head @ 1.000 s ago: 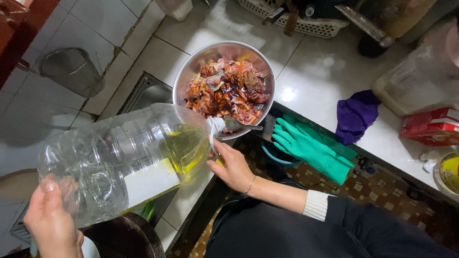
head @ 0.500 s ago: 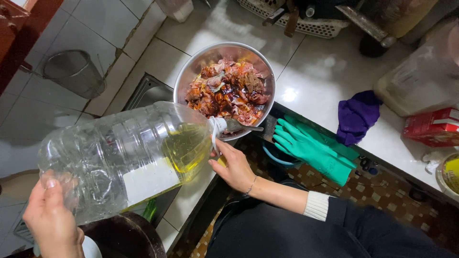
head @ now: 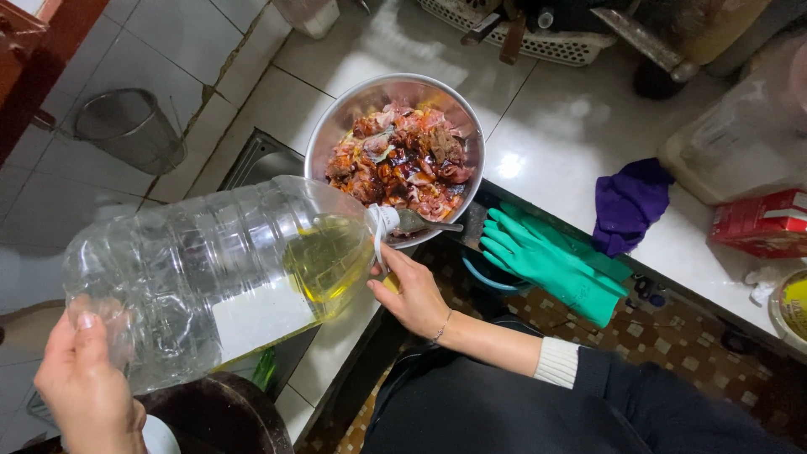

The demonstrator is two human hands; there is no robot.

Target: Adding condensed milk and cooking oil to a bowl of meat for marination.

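I hold a large clear plastic bottle (head: 210, 277) on its side, with yellow oil pooled near its neck. My left hand (head: 88, 387) grips its base at the lower left. My right hand (head: 412, 290) supports it under the neck. The white-ringed mouth points at the rim of a metal bowl (head: 336, 126) full of chopped raw meat with dark sauce (head: 399, 160). A metal spoon (head: 424, 223) lies at the bottle's mouth on the bowl's near rim. I cannot tell whether oil is flowing.
The bowl stands on a white tiled counter (head: 555, 134). Green rubber gloves (head: 546, 256) hang over its edge, next to a purple cloth (head: 630, 202) and a red box (head: 761, 223). A metal pail (head: 126, 126) is at the left, a dark pot (head: 218, 416) below the bottle.
The bottle has tipped a little further toward the bowl, and the oil sits closer to the neck. Both hands keep their hold.
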